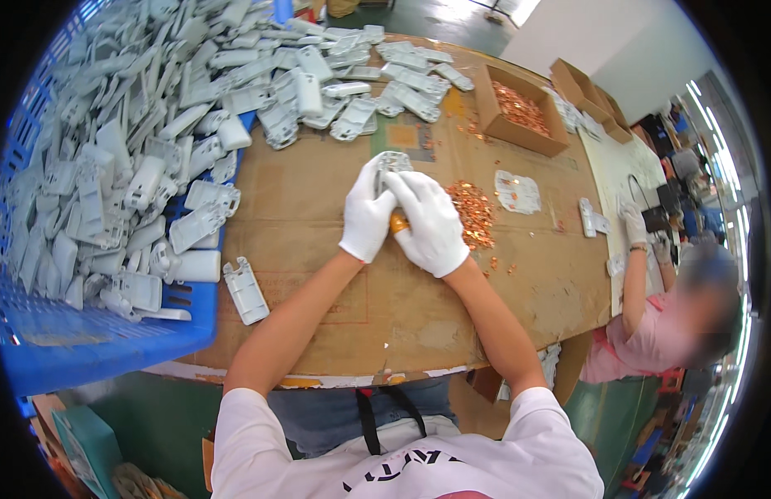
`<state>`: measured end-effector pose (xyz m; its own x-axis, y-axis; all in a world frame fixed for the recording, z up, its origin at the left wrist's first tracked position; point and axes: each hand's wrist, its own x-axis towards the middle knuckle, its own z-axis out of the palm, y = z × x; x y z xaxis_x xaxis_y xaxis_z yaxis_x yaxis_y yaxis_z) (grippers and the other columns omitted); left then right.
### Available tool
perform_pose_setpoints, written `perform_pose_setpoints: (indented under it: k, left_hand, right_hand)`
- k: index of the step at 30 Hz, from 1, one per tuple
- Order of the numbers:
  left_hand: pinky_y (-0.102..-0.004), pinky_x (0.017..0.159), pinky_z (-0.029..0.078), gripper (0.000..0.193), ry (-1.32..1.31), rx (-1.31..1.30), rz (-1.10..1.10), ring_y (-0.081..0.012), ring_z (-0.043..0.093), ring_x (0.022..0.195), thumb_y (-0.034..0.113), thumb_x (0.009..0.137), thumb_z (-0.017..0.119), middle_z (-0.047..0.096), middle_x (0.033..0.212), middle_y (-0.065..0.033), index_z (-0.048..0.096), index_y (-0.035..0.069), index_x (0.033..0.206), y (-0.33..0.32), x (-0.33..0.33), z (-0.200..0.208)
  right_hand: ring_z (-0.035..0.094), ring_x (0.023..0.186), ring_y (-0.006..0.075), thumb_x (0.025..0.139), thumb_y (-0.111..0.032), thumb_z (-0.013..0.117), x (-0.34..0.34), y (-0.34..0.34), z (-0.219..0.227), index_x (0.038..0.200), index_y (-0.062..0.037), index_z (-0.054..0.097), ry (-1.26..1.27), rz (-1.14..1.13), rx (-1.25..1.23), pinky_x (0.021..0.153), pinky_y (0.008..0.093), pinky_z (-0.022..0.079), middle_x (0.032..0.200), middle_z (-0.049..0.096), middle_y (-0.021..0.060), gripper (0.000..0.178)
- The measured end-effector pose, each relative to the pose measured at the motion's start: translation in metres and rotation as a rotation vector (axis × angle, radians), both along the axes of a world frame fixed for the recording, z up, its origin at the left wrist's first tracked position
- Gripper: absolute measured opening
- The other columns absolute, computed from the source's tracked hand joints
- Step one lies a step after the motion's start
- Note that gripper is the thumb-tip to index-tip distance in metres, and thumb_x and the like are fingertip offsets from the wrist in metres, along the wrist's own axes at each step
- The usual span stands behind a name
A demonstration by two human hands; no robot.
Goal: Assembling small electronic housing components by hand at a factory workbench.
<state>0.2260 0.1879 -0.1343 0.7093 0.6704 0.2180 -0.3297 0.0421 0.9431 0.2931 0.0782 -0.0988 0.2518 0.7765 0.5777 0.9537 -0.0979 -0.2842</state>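
Observation:
Both gloved hands meet over the middle of the cardboard-covered table. My left hand [367, 214] is closed around a light grey plastic casing [394, 160], whose far end pokes out beyond the fingers. My right hand [432, 223] is closed too, its fingertips over the casing. A rounded orange handle [399, 222] shows under the right palm; the rest of it is hidden. Just right of that hand lies a pile of small copper-coloured metal pieces [472, 214]. One loose casing [246, 291] rests near my left forearm.
A big blue crate [111, 353] heaped with casings fills the left. More casings [352, 116] spread across the far side. A cardboard box [518, 141] of copper pieces stands at the far right. A flattened white bag [518, 192] lies nearby. Another person [651, 324] works at right.

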Motion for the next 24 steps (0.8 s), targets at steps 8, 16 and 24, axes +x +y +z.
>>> perform_pose_setpoints:
  k: [8,16,24]
  left_hand:
    - [-0.0425,0.108,0.035,0.054,-0.27,-0.67,-0.655,-0.0277,0.046,0.129,0.022,0.089,0.045,0.046,0.142,-0.0128,0.041,0.002,0.139,0.005,-0.003,0.008]
    - [-0.0471,0.107,0.035,0.058,-0.295,-0.824,-0.822,-0.0311,0.045,0.127,0.03,0.09,0.044,0.048,0.138,-0.0123,0.039,0.004,0.142,0.01,-0.008,0.009]
    - [-0.0432,0.106,0.036,0.056,-0.379,-0.837,-0.807,-0.0283,0.047,0.125,0.026,0.091,0.047,0.05,0.135,-0.013,0.04,0.0,0.14,0.011,-0.005,0.006]
  right_hand:
    - [0.046,0.116,0.0365,0.066,-0.015,0.075,0.002,-0.015,0.016,0.138,-0.0134,0.044,0.004,-0.067,-0.15,0.096,0.0445,0.042,0.118,0.049,0.0124,0.079]
    - [0.045,0.113,0.0344,0.065,-0.018,0.077,0.0,-0.022,0.01,0.131,-0.0211,0.052,-0.088,-0.107,-0.079,0.095,0.0446,0.044,0.113,0.046,0.0109,0.071]
    - [0.047,0.111,0.0348,0.068,-0.019,0.075,0.005,-0.022,0.005,0.125,-0.0253,0.059,-0.11,-0.14,0.025,0.091,0.0447,0.045,0.115,0.044,0.0115,0.06]
